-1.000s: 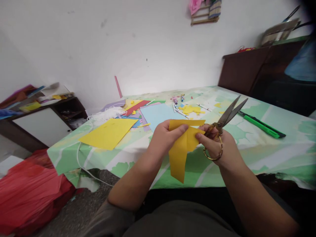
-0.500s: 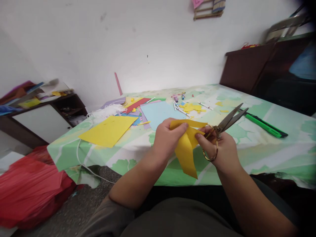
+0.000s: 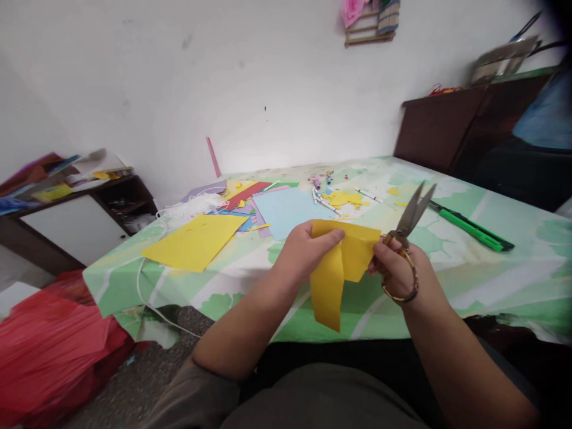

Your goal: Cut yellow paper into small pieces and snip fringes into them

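Note:
My left hand [image 3: 304, 253] pinches a piece of yellow paper [image 3: 327, 292] near its upper left corner, thumb on top. One long strip of the paper hangs down on the left, and a shorter flap hangs beside it, with a cut between them. In my right hand [image 3: 422, 277] are scissors [image 3: 411, 217] with gold-coloured handles. Their blades are slightly apart and point up and away from the paper. The right thumb and fingers also meet the paper's right edge; the fingers behind it are partly hidden.
On the patterned tablecloth [image 3: 250, 277] lie a yellow sheet [image 3: 196, 238], a light blue sheet [image 3: 286, 208], several markers, yellow scraps [image 3: 344, 198] and white cord [image 3: 192, 202]. A green box cutter [image 3: 473, 228] lies at right. A red plastic bag [image 3: 49, 351] is at lower left.
My right hand has moved slightly right and down with the scissors, turning the blades more upright. The paper has been spread flatter, and its flap now hangs open beside the strip.

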Available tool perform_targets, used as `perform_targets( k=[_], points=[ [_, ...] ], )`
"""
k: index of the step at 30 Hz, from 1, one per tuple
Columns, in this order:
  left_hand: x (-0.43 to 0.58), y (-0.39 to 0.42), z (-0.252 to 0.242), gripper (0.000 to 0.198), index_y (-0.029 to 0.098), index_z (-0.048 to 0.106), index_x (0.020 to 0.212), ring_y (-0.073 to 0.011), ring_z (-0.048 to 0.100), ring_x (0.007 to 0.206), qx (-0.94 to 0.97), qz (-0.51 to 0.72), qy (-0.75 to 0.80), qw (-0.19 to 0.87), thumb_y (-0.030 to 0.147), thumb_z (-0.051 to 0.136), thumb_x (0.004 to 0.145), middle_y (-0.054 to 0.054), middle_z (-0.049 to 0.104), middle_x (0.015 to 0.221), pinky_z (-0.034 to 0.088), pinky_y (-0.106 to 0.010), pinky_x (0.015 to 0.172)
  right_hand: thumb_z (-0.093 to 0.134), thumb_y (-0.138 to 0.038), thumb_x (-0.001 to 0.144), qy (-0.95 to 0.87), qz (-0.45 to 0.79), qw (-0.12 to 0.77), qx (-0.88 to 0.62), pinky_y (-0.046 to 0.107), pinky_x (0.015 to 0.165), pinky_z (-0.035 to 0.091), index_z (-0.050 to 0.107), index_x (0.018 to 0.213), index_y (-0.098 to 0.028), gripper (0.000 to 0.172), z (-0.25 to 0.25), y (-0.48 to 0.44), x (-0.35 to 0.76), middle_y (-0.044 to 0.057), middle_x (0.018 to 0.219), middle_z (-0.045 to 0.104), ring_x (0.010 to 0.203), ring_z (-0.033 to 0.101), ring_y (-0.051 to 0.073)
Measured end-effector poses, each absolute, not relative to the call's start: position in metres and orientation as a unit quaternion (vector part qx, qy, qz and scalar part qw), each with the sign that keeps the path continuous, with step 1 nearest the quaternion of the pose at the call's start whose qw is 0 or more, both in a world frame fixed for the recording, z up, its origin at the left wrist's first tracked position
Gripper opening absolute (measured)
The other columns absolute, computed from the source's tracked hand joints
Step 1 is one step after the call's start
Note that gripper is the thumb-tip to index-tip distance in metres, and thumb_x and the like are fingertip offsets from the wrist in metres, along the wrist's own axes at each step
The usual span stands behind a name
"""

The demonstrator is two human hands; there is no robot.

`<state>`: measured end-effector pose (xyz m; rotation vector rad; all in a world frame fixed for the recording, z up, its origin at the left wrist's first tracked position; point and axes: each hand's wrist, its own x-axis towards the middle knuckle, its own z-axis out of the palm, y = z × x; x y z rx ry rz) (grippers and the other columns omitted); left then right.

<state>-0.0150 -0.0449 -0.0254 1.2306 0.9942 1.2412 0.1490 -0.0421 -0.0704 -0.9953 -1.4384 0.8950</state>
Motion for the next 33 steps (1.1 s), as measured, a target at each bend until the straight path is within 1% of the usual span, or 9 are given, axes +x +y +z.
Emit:
perform_targets(
  k=[2, 3, 7, 12, 17, 22, 26, 29, 33],
  points=[
    [-0.021, -0.043, -0.021, 0.025, 0.015, 0.059, 0.073, -0.0137, 0.058, 0.056, 0.540, 0.496, 0.436, 0.522, 0.035, 0.068, 0.061, -0.003, 0.064, 0.067, 0.044, -0.025, 0.051, 0.053, -0.049, 0.073, -0.648, 0.361, 0.506, -0.441, 0.026, 0.051, 0.036, 0.053, 0.063, -0.021, 0.030, -0.068, -0.043, 0.161, -0.002, 0.056, 0.049, 0.052, 0.044, 0.012],
    [-0.024, -0.042, -0.018, 0.025, 0.015, 0.059, 0.073, -0.0137, 0.058, 0.055, 0.547, 0.490, 0.443, 0.514, 0.035, 0.068, 0.061, -0.003, 0.063, 0.066, 0.044, -0.025, 0.051, 0.052, -0.050, 0.073, -0.679, 0.337, 0.463, -0.460, 0.026, 0.051, 0.035, 0.053, 0.062, -0.020, 0.032, -0.067, -0.044, 0.168, -0.002, 0.056, 0.049, 0.052, 0.043, 0.012],
    [-0.035, -0.043, -0.007, 0.024, 0.016, 0.061, 0.077, -0.0156, 0.060, 0.061, 0.579, 0.485, 0.465, 0.462, 0.035, 0.066, 0.063, -0.005, 0.065, 0.073, 0.044, -0.026, 0.053, 0.047, -0.055, 0.074, -0.753, 0.246, 0.342, -0.505, 0.025, 0.049, 0.032, 0.046, 0.059, -0.021, 0.037, -0.063, -0.046, 0.188, -0.003, 0.054, 0.040, 0.052, 0.039, 0.012],
    [-0.041, -0.047, 0.003, 0.021, 0.018, 0.062, 0.077, -0.0178, 0.061, 0.064, 0.625, 0.474, 0.497, 0.371, 0.034, 0.064, 0.063, -0.004, 0.067, 0.075, 0.043, -0.025, 0.052, 0.045, -0.056, 0.074, -0.809, 0.179, 0.240, -0.506, 0.026, 0.049, 0.033, 0.047, 0.061, -0.021, 0.037, -0.061, -0.050, 0.198, -0.002, 0.056, 0.045, 0.053, 0.042, 0.013],
    [-0.039, -0.050, 0.005, 0.019, 0.018, 0.062, 0.076, -0.0191, 0.061, 0.064, 0.648, 0.452, 0.504, 0.348, 0.032, 0.063, 0.063, -0.005, 0.067, 0.075, 0.042, -0.026, 0.052, 0.044, -0.059, 0.073, -0.824, 0.164, 0.202, -0.503, 0.026, 0.047, 0.032, 0.045, 0.059, -0.021, 0.040, -0.050, -0.051, 0.196, -0.002, 0.053, 0.044, 0.051, 0.042, 0.013],
    [-0.038, -0.051, 0.006, 0.017, 0.018, 0.060, 0.073, -0.0192, 0.061, 0.064, 0.674, 0.401, 0.535, 0.314, 0.033, 0.060, 0.066, -0.005, 0.066, 0.074, 0.041, -0.027, 0.052, 0.041, -0.063, 0.073, -0.826, 0.124, 0.164, -0.525, 0.025, 0.045, 0.029, 0.043, 0.057, -0.021, 0.045, -0.041, -0.048, 0.187, -0.002, 0.051, 0.044, 0.048, 0.040, 0.012],
    [-0.039, -0.053, 0.008, 0.017, 0.020, 0.056, 0.079, -0.0161, 0.059, 0.067, 0.694, 0.383, 0.550, 0.263, 0.031, 0.059, 0.066, 0.000, 0.063, 0.077, 0.042, -0.025, 0.056, 0.039, -0.064, 0.074, -0.830, 0.136, 0.123, -0.526, 0.025, 0.046, 0.029, 0.044, 0.058, -0.020, 0.046, -0.038, -0.046, 0.181, -0.002, 0.052, 0.043, 0.049, 0.040, 0.012],
    [-0.041, -0.053, 0.007, 0.023, 0.022, 0.048, 0.083, -0.0131, 0.055, 0.062, 0.691, 0.388, 0.562, 0.237, 0.031, 0.059, 0.066, 0.004, 0.059, 0.072, 0.040, -0.023, 0.052, 0.039, -0.065, 0.073, -0.829, 0.152, 0.118, -0.526, 0.025, 0.046, 0.029, 0.043, 0.058, -0.020, 0.047, -0.039, -0.044, 0.179, -0.003, 0.052, 0.042, 0.049, 0.040, 0.011],
    [-0.044, -0.052, 0.004, 0.025, 0.023, 0.042, 0.082, -0.0114, 0.053, 0.058, 0.695, 0.387, 0.560, 0.231, 0.032, 0.059, 0.065, 0.005, 0.055, 0.069, 0.038, -0.022, 0.049, 0.040, -0.067, 0.072, -0.828, 0.166, 0.121, -0.521, 0.025, 0.047, 0.029, 0.044, 0.059, -0.020, 0.048, -0.042, -0.042, 0.177, -0.002, 0.052, 0.043, 0.049, 0.040, 0.012]
  ],
)
